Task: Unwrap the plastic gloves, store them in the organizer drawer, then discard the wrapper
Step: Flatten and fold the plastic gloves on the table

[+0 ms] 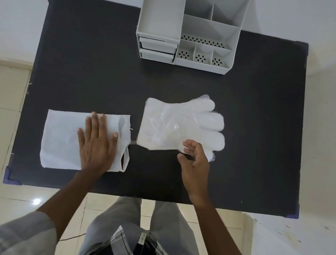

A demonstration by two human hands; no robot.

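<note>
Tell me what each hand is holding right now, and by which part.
Left hand lies flat on the wrapper, pressing it, not gripping. Right hand has its fingers at the near edge of the gloves; a closed grip cannot be told.

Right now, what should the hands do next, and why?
Probably the right hand should pinch the near edge of the gloves and lift them: they lie out of the wrapper, which the left hand presses flat, and the organizer drawers look shut.
</note>
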